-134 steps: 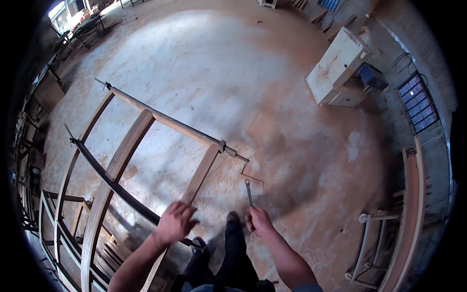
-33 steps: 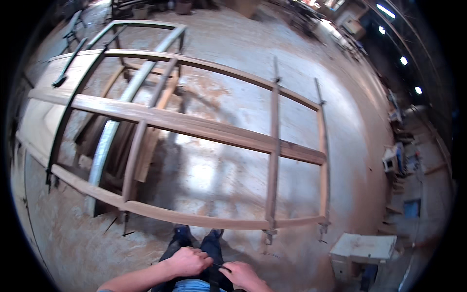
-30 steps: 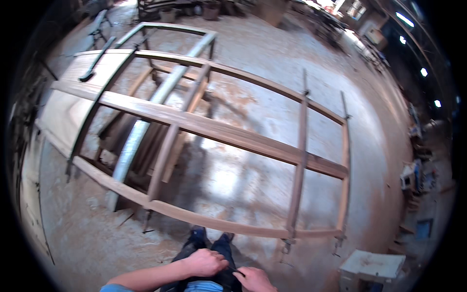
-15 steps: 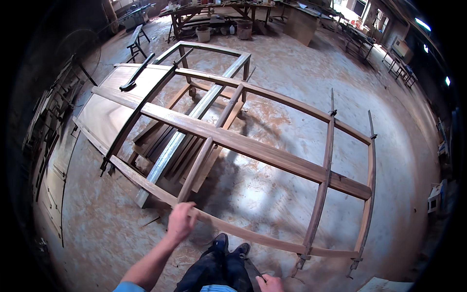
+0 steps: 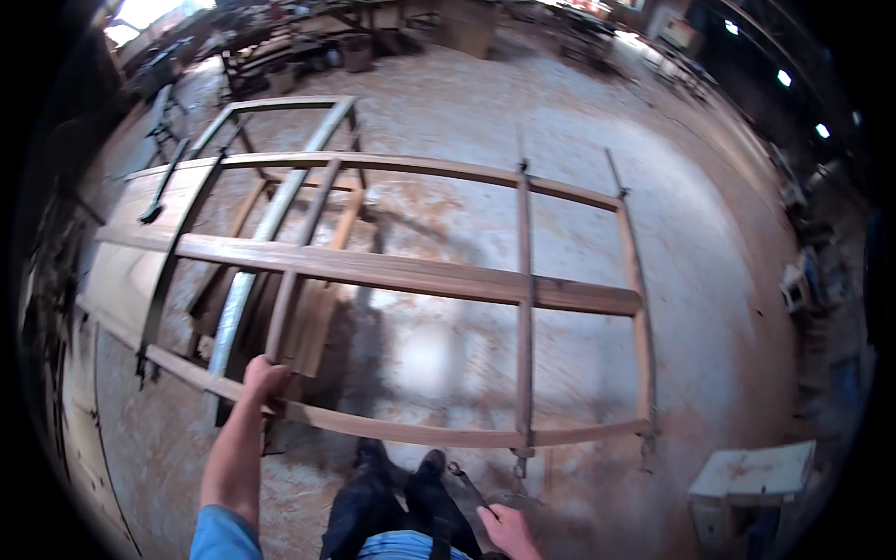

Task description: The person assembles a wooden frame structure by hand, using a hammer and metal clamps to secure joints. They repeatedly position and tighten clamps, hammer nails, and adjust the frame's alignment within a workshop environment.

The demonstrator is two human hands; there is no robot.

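A large wooden door-like frame (image 5: 401,270) lies raised above the floor before me, with long rails, short crosspieces and a pale panel (image 5: 121,271) in its left end. My left hand (image 5: 268,378) is closed around the near rail (image 5: 373,425), where a crosspiece (image 5: 283,313) meets it. Low at the right, my right hand (image 5: 511,530) holds a dark wrench (image 5: 469,488) by its shank, its ring end pointing away from me. Long bar clamps span the frame, one near its right end (image 5: 525,355) and a dark one by the panel (image 5: 182,233).
A pale metal support beam (image 5: 233,317) and a wooden stand (image 5: 345,219) are under the frame. On the panel lies a dark long-handled tool (image 5: 163,187). A white-topped stand (image 5: 751,471) is at the lower right; cluttered workbenches (image 5: 308,42) line the back.
My view has swung, so the frame sits further left in it. The left hand has stayed at the crosspiece joint, now wrapped round the rail. My right hand and the wrench show more fully.
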